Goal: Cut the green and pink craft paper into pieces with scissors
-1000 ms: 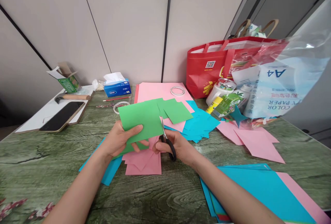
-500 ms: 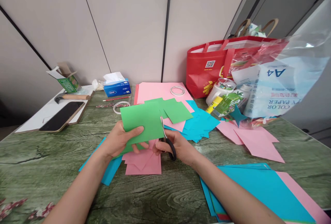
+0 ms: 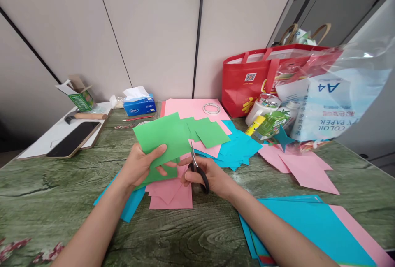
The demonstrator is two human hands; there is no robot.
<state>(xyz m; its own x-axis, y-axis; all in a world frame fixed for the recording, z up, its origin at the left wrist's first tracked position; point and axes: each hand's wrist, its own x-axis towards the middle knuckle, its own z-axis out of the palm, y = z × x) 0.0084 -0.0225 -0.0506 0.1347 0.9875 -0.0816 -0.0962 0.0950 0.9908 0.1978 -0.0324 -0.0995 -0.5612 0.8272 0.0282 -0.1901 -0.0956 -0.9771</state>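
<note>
My left hand [image 3: 145, 162] grips a sheet of green paper [image 3: 165, 135] by its lower left part, thumb on top and fingers beneath. In my right hand [image 3: 206, 174] is a pair of scissors [image 3: 200, 174] with black handles, its blades pointing up beside the paper's right edge. Whether the blades touch the paper I cannot tell. Below the hands lie pink paper pieces [image 3: 169, 199], with another green piece [image 3: 163, 176] and blue paper [image 3: 133, 205] partly under my left hand. Cut green pieces [image 3: 212, 132] rest just beyond the scissors.
Blue pieces [image 3: 237, 147] and pink sheets [image 3: 311, 172] lie to the right, near a stack of blue sheets [image 3: 308, 226]. Behind stand a red bag [image 3: 237, 86], a glue stick [image 3: 255, 125] and a tissue box [image 3: 140, 105]. A phone [image 3: 74, 138] and hammer [image 3: 89, 115] are left.
The green sheet has tilted, its left side shifting up and left, away from the scissors. My left hand moved slightly left with it. The right hand stays nearly in place.
</note>
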